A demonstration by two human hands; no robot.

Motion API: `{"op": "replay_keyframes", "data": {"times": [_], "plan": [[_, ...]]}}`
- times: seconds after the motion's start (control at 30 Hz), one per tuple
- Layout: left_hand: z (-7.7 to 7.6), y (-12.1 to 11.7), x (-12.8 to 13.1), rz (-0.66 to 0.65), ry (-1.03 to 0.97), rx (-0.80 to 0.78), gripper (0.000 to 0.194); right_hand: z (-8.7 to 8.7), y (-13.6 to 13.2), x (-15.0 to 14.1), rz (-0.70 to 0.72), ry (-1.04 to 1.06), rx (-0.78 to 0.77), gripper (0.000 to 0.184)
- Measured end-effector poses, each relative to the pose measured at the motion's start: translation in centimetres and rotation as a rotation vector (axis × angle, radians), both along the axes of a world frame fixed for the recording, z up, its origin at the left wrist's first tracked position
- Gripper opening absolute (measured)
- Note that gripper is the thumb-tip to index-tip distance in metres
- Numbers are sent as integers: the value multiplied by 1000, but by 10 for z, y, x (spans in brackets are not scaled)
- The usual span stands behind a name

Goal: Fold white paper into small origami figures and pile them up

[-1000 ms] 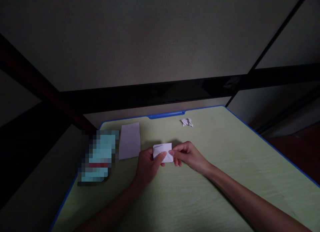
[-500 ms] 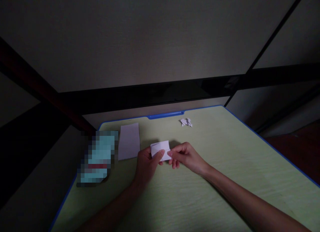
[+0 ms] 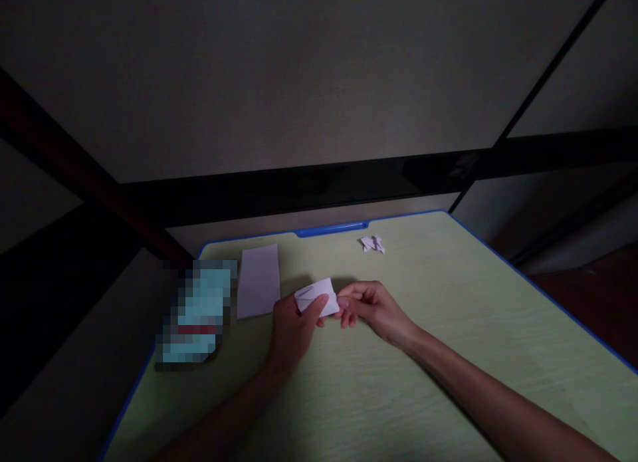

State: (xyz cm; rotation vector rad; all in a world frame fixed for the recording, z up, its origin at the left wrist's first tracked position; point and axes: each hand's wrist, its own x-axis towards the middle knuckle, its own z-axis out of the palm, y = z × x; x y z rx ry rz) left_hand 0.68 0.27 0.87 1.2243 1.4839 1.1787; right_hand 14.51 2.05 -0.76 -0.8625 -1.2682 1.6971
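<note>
A small folded piece of white paper (image 3: pixel 312 293), creased on its upper face, is held over the table between both hands. My left hand (image 3: pixel 294 329) grips it from the left and below, thumb pressed flat on top and fingers mostly hidden underneath. At its right edge, the thumb and forefinger of my right hand (image 3: pixel 375 310) pinch the paper, with the other fingers curled below. The paper is tilted, its right end a little lower.
A flat stack or sheet of white paper (image 3: pixel 259 281) lies on the pale green table (image 3: pixel 448 302) at the left. Beside it is a blurred-out teal object (image 3: pixel 199 309). A folded white paper piece (image 3: pixel 373 243) rests near the back, by the blue pen groove (image 3: pixel 332 230).
The folded paper has shifted slightly left and turned, its right end dipping. My right thumb has slid from the paper's face to its right edge. My left hand's hold looks the same.
</note>
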Motion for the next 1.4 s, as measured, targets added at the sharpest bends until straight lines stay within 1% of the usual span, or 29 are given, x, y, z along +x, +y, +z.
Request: {"op": "replay_keyframes", "data": {"times": [0.13, 0.27, 0.4, 0.57, 0.9, 1.17, 1.3, 1.4], "plan": [[1, 0, 0, -2, -15, 8, 18, -4, 1, 2, 29, 39, -5, 13], [0, 0, 1, -8, -43, -14, 13, -4, 1, 3, 26, 45, -6, 10], [-2, 0, 2, -2, -84, -57, 15, -3, 0, 3, 18, 28, -11, 10], [-3, 0, 2, -40, -99, -81, 16, -3, 1, 2, 21, 13, -10, 10], [-1, 0, 3, -75, -59, -46, 15, 1, 0, 1, 56, 8, -28, 12], [-3, 2, 1, -110, -50, -49, 16, 1, 1, 2, 47, -29, -15, 16], [-7, 2, 0, -86, 30, -33, 14, 3, 0, 1, 40, -45, -12, 18], [-9, 2, 0, -53, 42, -22, 14, 4, -2, -1, 75, -38, -10, 19]]}}
